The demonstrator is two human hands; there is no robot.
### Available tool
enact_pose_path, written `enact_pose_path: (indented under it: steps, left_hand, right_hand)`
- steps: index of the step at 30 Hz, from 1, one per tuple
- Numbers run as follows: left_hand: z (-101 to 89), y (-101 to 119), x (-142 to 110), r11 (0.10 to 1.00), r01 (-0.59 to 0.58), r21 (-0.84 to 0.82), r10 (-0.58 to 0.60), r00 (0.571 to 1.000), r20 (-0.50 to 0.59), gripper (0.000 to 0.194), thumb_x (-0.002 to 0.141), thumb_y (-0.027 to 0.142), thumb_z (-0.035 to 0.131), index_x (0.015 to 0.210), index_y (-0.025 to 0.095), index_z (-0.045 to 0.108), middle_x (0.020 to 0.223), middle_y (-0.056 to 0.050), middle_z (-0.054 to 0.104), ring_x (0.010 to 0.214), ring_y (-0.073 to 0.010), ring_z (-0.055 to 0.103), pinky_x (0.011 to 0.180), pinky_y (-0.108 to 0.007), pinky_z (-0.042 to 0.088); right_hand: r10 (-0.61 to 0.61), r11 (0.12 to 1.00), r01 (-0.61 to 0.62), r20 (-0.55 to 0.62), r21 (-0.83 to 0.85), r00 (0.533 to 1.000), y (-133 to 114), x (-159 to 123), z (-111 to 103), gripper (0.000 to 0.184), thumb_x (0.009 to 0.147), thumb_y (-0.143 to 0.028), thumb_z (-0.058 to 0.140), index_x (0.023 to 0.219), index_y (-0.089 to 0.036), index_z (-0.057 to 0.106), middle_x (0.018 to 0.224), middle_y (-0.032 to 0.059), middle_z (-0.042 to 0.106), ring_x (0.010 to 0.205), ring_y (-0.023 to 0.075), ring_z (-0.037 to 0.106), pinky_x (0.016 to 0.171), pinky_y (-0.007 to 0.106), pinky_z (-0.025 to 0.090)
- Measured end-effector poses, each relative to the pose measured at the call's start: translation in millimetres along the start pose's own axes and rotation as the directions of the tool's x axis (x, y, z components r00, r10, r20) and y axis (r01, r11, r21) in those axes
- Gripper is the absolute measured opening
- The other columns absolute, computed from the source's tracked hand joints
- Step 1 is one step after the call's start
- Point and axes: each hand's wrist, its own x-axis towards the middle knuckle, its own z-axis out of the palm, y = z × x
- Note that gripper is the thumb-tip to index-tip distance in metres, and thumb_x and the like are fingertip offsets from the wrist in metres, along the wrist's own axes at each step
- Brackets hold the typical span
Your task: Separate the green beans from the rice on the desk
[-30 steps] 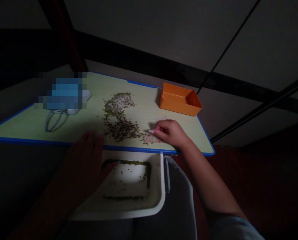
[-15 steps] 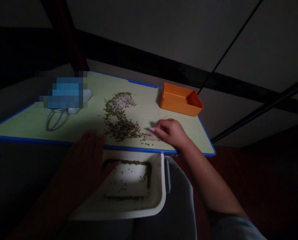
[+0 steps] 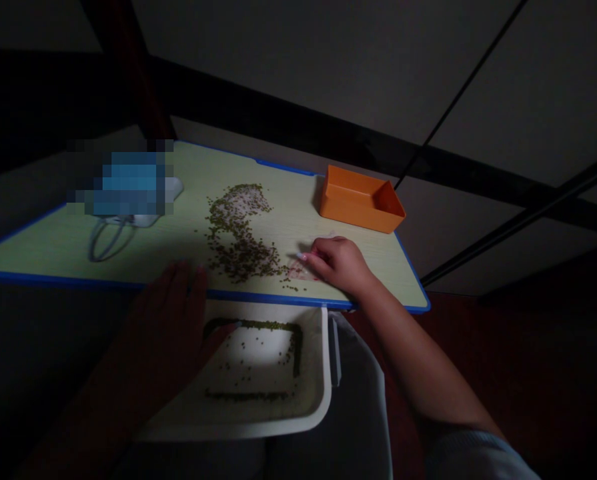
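Observation:
My right hand (image 3: 341,265) rests on the pale table top, fingers curled in and thumb pointing left. What it holds, if anything, is hidden. Under and beside it lies a thin, clear, pinkish sheet or bag (image 3: 301,270), its exact kind unclear. To its left spreads a pile of small greenish-brown beans or seeds (image 3: 245,259), with paler grains mixed in at the far end (image 3: 243,200). My left hand (image 3: 173,313) is dark, fingers stretched out at the table's front edge and thumb over the white tub (image 3: 324,380). More of the green seeds (image 3: 271,325) line the tub's floor edges.
An orange open box (image 3: 355,212) stands at the table's back right. On the left sits a white device with a looped cable (image 3: 95,243), beside a blurred-out blue patch (image 3: 131,183). A blue rim (image 3: 393,309) edges the table. Behind it rises a wall of pale panels.
The whole view has shifted very slightly. Both hands, the seeds and the box look the same as before.

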Motion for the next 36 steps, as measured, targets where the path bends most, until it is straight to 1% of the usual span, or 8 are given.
enact_pose_path:
  steps: [8,12,15,18,21,27,31,36]
  left_hand:
    - [2.5,-1.0,-1.0,1.0,0.013,-0.015,-0.013,1.0,0.011,0.088,0.084,0.061,0.035,0.147,0.002,0.02,0.15,-0.034,0.034,0.146,-0.0435,0.027,0.113,-0.059,0.033]
    - [1.2,0.2,-0.5,1.0,0.027,-0.015,-0.027,0.999,0.021,0.087,0.083,0.06,0.036,0.146,0.001,0.024,0.149,-0.034,0.036,0.146,-0.0441,0.028,0.112,-0.059,0.034]
    - [-0.8,0.5,0.3,0.999,0.025,-0.024,-0.025,0.999,0.032,0.086,0.084,0.06,0.035,0.147,0.003,0.023,0.15,-0.032,0.037,0.146,-0.0431,0.029,0.112,-0.06,0.035]
    - [-1.5,0.3,1.0,1.0,0.008,-0.019,-0.007,0.999,0.041,0.087,0.083,0.061,0.035,0.145,0.0,0.025,0.148,-0.035,0.038,0.145,-0.0449,0.029,0.111,-0.061,0.034]
    - [-1.0,0.9,1.1,1.0,0.018,-0.008,-0.018,0.999,0.047,0.087,0.083,0.06,0.036,0.144,-0.002,0.028,0.147,-0.036,0.038,0.144,-0.0457,0.031,0.112,-0.06,0.034]
    - [-1.8,2.4,0.2,0.999,0.037,-0.04,-0.035,0.998,0.046,0.087,0.083,0.06,0.035,0.146,0.001,0.024,0.151,-0.034,0.035,0.147,-0.0435,0.027,0.113,-0.061,0.033]
    - [-1.7,2.2,0.0,0.998,0.047,-0.049,-0.046,0.999,0.016,0.087,0.083,0.061,0.035,0.147,0.002,0.024,0.152,-0.033,0.035,0.147,-0.0438,0.027,0.113,-0.06,0.033]
    - [-2.6,2.0,0.4,0.997,0.037,-0.064,-0.036,0.999,0.017,0.089,0.083,0.062,0.035,0.145,0.0,0.026,0.148,-0.034,0.038,0.145,-0.0444,0.029,0.113,-0.06,0.033]
  right_hand:
    - [-0.044,0.999,0.044,0.001,-0.005,0.999,-1.1,0.6,-1.3,0.034,0.094,-0.041,0.055,0.069,-0.018,0.057,0.058,-0.0013,0.051,0.058,0.0121,0.044,0.063,0.025,0.03]
    - [-0.067,0.998,0.067,-0.007,-0.011,0.998,-0.8,0.2,-0.4,0.034,0.094,-0.042,0.054,0.069,-0.018,0.058,0.058,-0.0007,0.053,0.058,0.0124,0.045,0.064,0.025,0.031]
    - [-0.086,0.996,0.085,-0.01,-0.007,0.996,0.1,-0.1,1.1,0.035,0.094,-0.042,0.053,0.07,-0.018,0.058,0.058,-0.0006,0.053,0.058,0.0125,0.046,0.064,0.025,0.032]
    - [-0.101,0.995,0.101,-0.02,-0.009,0.995,0.4,0.0,1.8,0.035,0.094,-0.043,0.053,0.07,-0.018,0.059,0.058,-0.0007,0.053,0.058,0.0128,0.046,0.064,0.025,0.032]
    - [-0.111,0.994,0.11,-0.017,-0.019,0.994,-0.4,0.5,1.9,0.035,0.094,-0.043,0.052,0.071,-0.018,0.059,0.059,-0.0001,0.054,0.059,0.013,0.047,0.065,0.025,0.033]
    - [-0.125,0.992,0.125,-0.003,-0.026,0.992,-1.9,3.0,3.8,0.035,0.095,-0.044,0.052,0.072,-0.018,0.059,0.06,-0.0001,0.054,0.06,0.013,0.048,0.068,0.026,0.035]
    - [-0.125,0.991,0.125,0.009,-0.044,0.992,-2.6,5.6,4.8,0.036,0.095,-0.045,0.051,0.072,-0.019,0.059,0.06,-0.0003,0.053,0.06,0.0132,0.048,0.07,0.026,0.036]
    - [-0.122,0.991,0.123,0.023,-0.043,0.992,-3.9,6.2,3.4,0.035,0.095,-0.044,0.051,0.072,-0.019,0.059,0.061,-0.0004,0.053,0.06,0.0132,0.048,0.071,0.027,0.036]
